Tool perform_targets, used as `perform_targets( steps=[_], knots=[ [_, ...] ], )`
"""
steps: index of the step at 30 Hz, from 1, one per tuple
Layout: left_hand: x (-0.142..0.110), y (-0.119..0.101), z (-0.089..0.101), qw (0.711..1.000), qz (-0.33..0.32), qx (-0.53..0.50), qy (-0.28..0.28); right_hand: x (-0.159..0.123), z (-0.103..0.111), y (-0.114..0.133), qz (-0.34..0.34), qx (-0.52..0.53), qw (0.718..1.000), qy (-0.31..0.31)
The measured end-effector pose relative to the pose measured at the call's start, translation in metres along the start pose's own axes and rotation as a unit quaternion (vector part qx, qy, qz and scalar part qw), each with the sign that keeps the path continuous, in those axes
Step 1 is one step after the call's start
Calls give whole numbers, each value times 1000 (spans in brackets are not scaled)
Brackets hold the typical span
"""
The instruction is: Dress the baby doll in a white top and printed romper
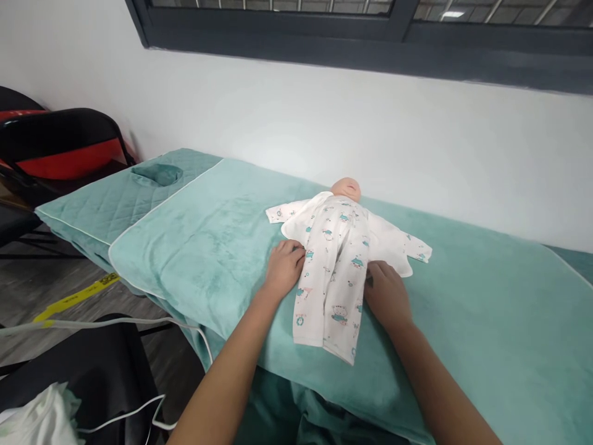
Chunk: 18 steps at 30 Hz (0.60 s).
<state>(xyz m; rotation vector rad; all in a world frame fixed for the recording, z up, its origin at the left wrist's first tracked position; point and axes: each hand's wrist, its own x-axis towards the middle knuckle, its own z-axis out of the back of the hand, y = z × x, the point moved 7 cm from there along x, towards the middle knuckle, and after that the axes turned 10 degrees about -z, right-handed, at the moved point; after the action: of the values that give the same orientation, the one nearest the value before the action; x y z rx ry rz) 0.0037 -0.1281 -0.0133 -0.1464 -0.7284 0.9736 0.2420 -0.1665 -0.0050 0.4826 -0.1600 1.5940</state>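
Note:
A baby doll (346, 187) lies on its back with its head toward the wall. White printed baby trousers (331, 278) are laid over its front, legs toward me. Beneath them, a white baby shirt (388, 244) has both sleeves spread to the sides. My left hand (285, 267) is closed at the left edge of the trousers, fingers curled against the cloth. At the opposite edge, my right hand (386, 293) is also closed, its fingertips partly hidden by the fabric. The doll's body and limbs are covered.
Everything lies on a bed with a green plush cover (199, 247); a face hole (157, 175) is at its left end. A black chair (102, 377) at lower left holds crumpled cloth (44, 417). A white cable (139, 320) runs to the bed's edge.

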Motion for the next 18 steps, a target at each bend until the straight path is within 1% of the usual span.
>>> perform_targets(
  steps=[2,7,9,12,15,18],
  knots=[
    [0,0,0,1000,0,-4,0,-2,4,1,15,23,1000,-9],
    [-2,-1,0,1000,-10,-17,-11,-9,10,15,105,108,988,-13],
    [-2,-2,0,999,-14,-23,-19,-10,7,20,128,122,984,-2],
    [-2,-3,1,999,-16,-31,-25,-8,-2,27,151,103,983,26],
    [-2,-3,1,1000,-8,-23,-19,-2,-9,34,159,83,983,39],
    [-2,-4,-1,1000,-13,-5,9,6,-11,42,133,84,987,33]
  ],
)
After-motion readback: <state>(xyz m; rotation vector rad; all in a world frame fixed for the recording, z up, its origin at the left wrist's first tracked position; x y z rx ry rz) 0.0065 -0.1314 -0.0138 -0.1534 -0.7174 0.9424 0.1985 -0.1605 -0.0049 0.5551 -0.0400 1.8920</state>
